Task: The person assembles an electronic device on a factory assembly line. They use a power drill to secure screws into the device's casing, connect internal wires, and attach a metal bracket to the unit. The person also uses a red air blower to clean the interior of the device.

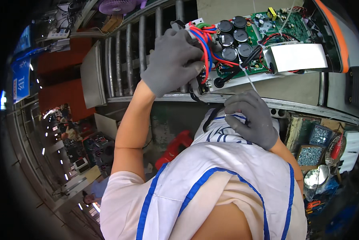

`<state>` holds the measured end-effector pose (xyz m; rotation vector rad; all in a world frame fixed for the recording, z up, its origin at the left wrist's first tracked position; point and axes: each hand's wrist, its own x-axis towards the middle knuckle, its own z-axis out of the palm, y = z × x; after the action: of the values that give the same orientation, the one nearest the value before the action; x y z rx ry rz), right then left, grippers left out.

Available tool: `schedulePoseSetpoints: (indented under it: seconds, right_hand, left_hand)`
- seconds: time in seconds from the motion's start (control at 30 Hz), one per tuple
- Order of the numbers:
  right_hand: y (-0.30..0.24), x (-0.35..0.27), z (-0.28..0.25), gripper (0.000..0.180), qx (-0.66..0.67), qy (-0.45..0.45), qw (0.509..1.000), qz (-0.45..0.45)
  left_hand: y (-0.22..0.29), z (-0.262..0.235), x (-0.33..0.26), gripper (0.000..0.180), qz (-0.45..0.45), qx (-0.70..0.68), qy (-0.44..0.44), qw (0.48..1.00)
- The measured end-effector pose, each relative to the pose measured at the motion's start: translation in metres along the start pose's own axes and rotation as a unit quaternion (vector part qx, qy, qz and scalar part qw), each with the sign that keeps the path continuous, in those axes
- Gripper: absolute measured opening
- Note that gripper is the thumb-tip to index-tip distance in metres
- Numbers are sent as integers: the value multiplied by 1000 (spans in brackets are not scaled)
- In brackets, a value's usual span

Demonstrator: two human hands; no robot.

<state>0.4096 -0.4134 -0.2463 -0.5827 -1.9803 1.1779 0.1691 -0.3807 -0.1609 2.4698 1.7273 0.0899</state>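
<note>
From the head view I see my left hand [172, 60], in a grey glove, above the middle of the frame, its fingers curled shut around a bundle of red and blue wires [203, 45] at the left end of a green circuit board [285, 25]. The board lies across the top right of the frame, on a grey conveyor with rollers [129, 56]. Just right of the wires stands a cluster of black round capacitors [233, 38], and further right a white rectangular cover [298, 57] lies over part of the board.

My right hand [251, 119], also gloved in grey, sits just right of centre, below the board. Its fingers are pinched closed on a thin white cable tie [250, 78] that runs up toward the wires. Below both hands, a white apron with blue trim [211, 188] fills the lower middle. At the right edge, small bins of screws [313, 146] stand beside a red-handled tool [336, 147].
</note>
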Motion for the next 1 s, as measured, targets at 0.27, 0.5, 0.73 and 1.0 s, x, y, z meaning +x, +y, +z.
schedulePoseSetpoints:
  seconds: [0.27, 0.5, 0.73, 1.0]
  right_hand:
    - [-13, -1, 4, 15, -14, 10, 1000, 19]
    - [-13, -13, -1, 18, 64, 22, 992, 104]
    - [3, -26, -13, 16, 42, 84, 994, 59]
    - [8, -70, -46, 12, -108, 83, 989, 62]
  left_hand:
    - [-11, 7, 3, 22, 32, 1, 6, 999]
    - [-8, -6, -13, 19, 9, -94, 12, 995]
    - [32, -12, -61, 20, -95, -309, 82, 943]
    - [138, 113, -39, 52, -181, -699, -166, 672]
